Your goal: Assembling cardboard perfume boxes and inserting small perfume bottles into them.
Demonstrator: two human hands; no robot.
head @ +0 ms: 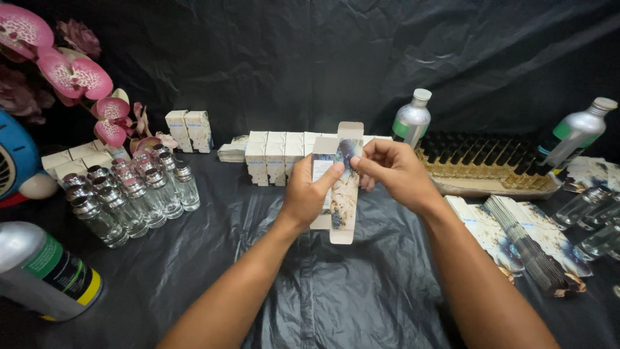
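Note:
Both my hands hold a tall, narrow cream carton [344,194] with a printed pattern, upright above the black plastic sheet. My left hand [306,194] grips its left side, thumb across the front. My right hand [395,169] pinches the upper right edge near the open top flap. The carton's bottom flap hangs open. A row of closed matching cartons [276,157] stands just behind my hands.
Several clear glass bottles with silver caps [129,194] stand at left, a silver can [45,271] lies near left. Flat unfolded cartons [529,242] are fanned at right. A tray of dark-capped amber bottles [484,165] and two silver bottles [411,119] stand behind. Pink orchids [71,71] are far left.

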